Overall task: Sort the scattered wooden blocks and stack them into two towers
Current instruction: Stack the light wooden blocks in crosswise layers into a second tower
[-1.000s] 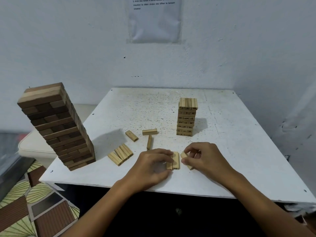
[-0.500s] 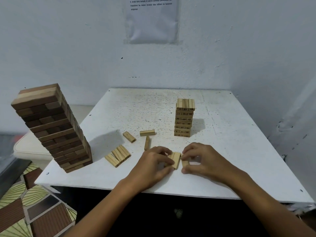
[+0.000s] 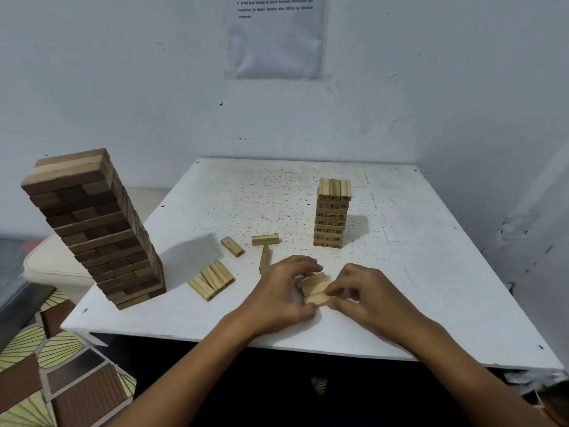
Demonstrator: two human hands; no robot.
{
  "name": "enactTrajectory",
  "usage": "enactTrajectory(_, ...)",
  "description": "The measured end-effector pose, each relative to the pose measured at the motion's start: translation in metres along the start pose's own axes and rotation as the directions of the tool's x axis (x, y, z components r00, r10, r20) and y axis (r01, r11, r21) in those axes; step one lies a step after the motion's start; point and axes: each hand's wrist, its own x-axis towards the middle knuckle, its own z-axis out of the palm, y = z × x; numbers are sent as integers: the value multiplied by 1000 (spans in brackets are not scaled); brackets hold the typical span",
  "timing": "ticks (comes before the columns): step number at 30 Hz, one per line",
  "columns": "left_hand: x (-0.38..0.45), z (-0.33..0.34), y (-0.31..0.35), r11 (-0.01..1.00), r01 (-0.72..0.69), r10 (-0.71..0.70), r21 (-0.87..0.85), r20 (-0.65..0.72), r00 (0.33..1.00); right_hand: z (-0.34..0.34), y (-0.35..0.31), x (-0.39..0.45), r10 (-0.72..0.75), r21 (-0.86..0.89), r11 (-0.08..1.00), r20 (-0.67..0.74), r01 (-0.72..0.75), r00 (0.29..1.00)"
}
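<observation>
Now three light blocks [image 3: 313, 288] squared side by side between left hand [image 3: 284, 291] and right hand [image 3: 365, 295], up from two a second ago, fingers pinching both ends near desk [image 3: 431, 272] front, ready for light tower [image 3: 332, 215].

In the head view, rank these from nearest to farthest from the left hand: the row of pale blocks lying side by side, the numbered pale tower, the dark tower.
Measured from the left hand:
1. Row of pale blocks, just to its left, near the front edge.
2. Numbered pale tower, beyond it and to the right.
3. Dark tower, far left, at the table's corner.
</observation>
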Motion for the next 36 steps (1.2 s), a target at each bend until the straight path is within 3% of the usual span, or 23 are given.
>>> enactTrajectory(5, 6, -13, 5, 999, -9, 14, -31, 175, 984, 8, -4, -8, 13, -43, 999, -21, -14, 1000)
enactTrajectory(7, 6, -13, 3, 999, -20, 25, -31, 163, 986, 12, -5, -8, 45, 37, 998, -109, -41, 993)
enactTrajectory(9, 4, -9, 1, 995, 1, 6, -96, 74, 997, 14, -10, -7, 126, 228, 971, -227, -73, 966)
enactTrajectory(11, 1, 0, 4, 962, 51, -72, -267, -69, 995, 15, -17, -3, 263, 485, 868, -265, -108, 928)
enactTrajectory(13, 0, 9, 8, 884, 93, -189, -459, -169, 967, 18, -24, 1, 364, 719, 687, -210, -109, 908)
enactTrajectory(15, -1, 16, 15, 803, 115, -278, -585, -197, 940, 21, -34, 5, 412, 853, 516, -165, -81, 896)
enactTrajectory(17, 0, 22, 20, 709, 136, -344, -692, -171, 923, 24, -44, 6, 437, 896, 439, -147, -68, 888)
enactTrajectory(20, 1, 30, 25, 620, 130, -387, -774, -157, 909, 33, -52, 9, 466, 901, 430, -167, -57, 869)
enactTrajectory(31, 3, 43, 31, 575, 77, -431, -814, -222, 874, 50, -52, 16, 487, 898, 439, -255, 18, 835)
enactTrajectory(33, 3, 43, 29, 601, 80, -413, -795, -222, 883, 51, -49, 15, 475, 890, 456, -257, 15, 841)
enactTrajectory(36, 0, 33, 24, 780, 87, -320, -620, -274, 907, 42, -43, 14, 471, 845, 534, -270, -29, 840)
